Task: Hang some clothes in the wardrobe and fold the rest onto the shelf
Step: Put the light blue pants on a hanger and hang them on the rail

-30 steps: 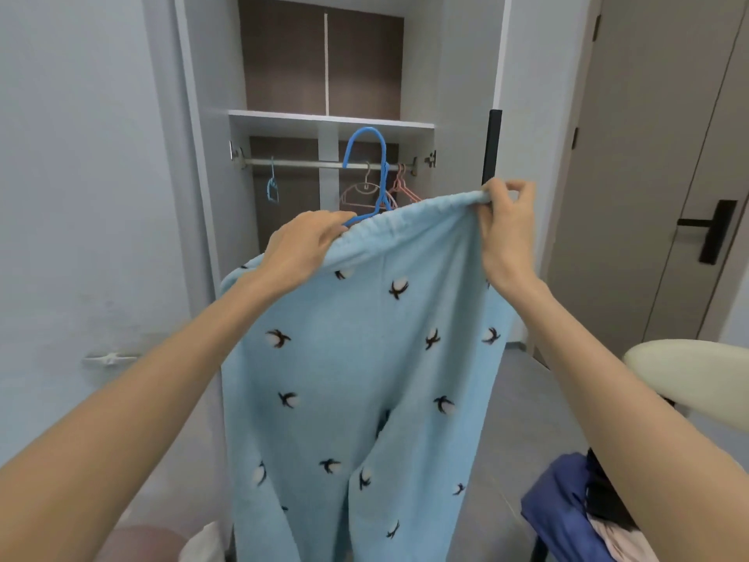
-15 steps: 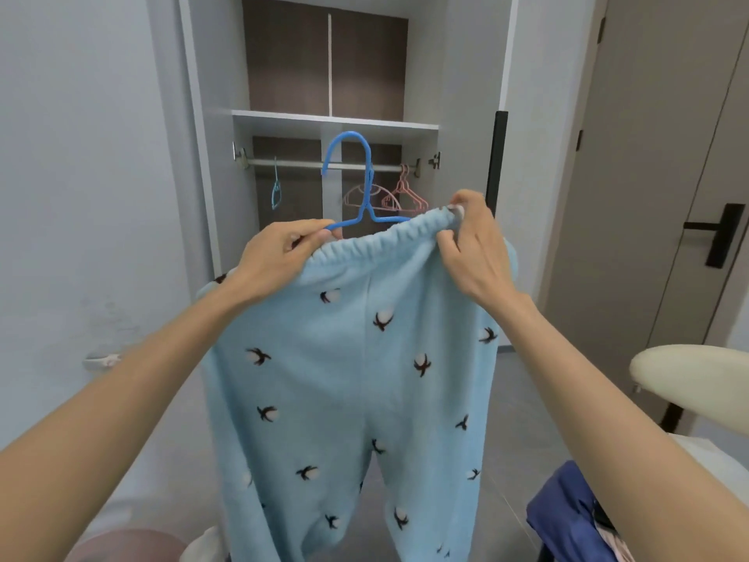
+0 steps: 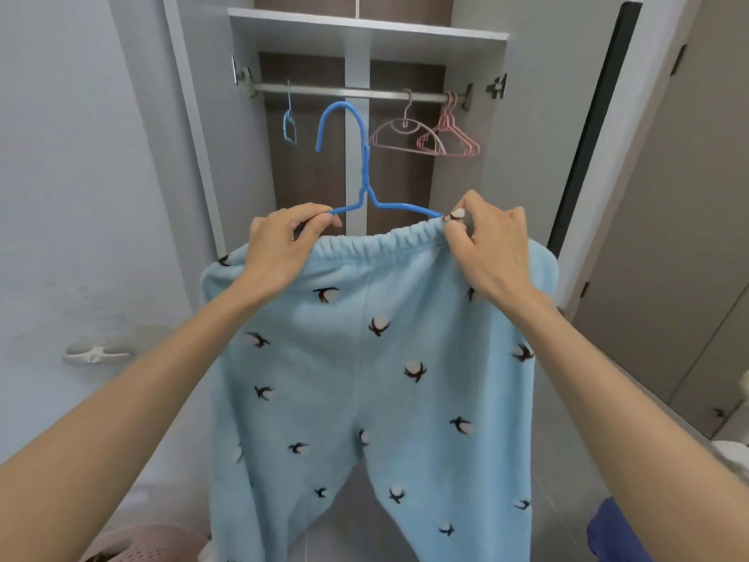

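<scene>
I note the wardrobe (image 3: 227, 135) standing open beyond both hands. The light blue trousers (image 3: 364, 379), printed with small dark-and-white motifs, hang straight down from my fingers, waistband uppermost and stretched between the two hands, legs falling below the wrists.

Left hand (image 3: 279, 249): fingers (image 3: 312, 221) curled tight, pinching the left end of the blue hanger (image 3: 367, 172) together with the waistband. Right hand (image 3: 490, 249): fingers (image 3: 458, 237) likewise closed, pinching the waistband's right corner at the hanger's right end. A small white item sits at those fingertips; I cannot tell what it is.

The hanger rises from between the hands, its hook above the fingers and below the rail (image 3: 344, 92), not touching it. Pink hangers (image 3: 450, 142) hang on the rail, up and right of my right fingers.
</scene>
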